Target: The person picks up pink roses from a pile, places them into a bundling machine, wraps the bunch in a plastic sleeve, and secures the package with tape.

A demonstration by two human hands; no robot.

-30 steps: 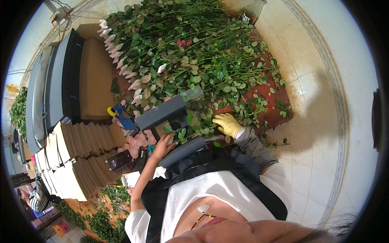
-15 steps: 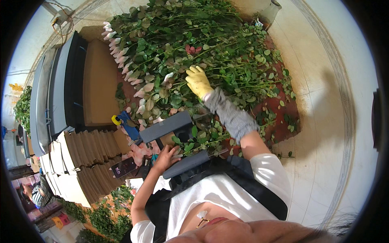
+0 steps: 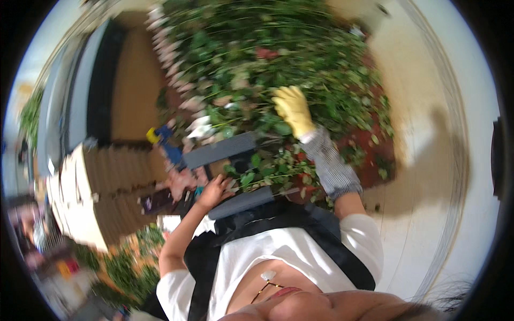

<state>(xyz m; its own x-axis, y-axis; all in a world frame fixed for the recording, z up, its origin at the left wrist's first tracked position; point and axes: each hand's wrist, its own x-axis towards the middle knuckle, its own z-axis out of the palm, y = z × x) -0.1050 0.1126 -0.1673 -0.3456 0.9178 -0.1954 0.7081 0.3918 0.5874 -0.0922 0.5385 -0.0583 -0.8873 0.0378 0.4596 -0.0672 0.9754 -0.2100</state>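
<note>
My bare left hand (image 3: 214, 191) rests at the edge of a brown cardboard sheet (image 3: 218, 168), its slightly bent fingers apart. The sheet lies between two grey ridged pads, one farther (image 3: 220, 150) and one nearer (image 3: 242, 202). Leafy rose stems (image 3: 270, 176) lie between these pads, to the right of that hand. My right hand (image 3: 293, 109), in a yellow glove with a grey knitted sleeve, is over the big heap of roses (image 3: 246, 59). Motion blur and leaves hide whether its fingers grip a stem. A white bloom (image 3: 201, 127) lies beyond the farther pad.
Pale pink rose heads (image 3: 170, 53) line the heap's left side. Left of it stand a large open carton (image 3: 136, 80) and stacked folded cardboard (image 3: 120, 179). A blue and yellow tool (image 3: 167, 145), a phone (image 3: 156, 202) and pink petals (image 3: 182, 182) lie near my left hand.
The view has shifted and blurred. My gloved right hand has moved right across the heap and its fingers look more bent. My left hand remains by the cardboard between the pads.
</note>
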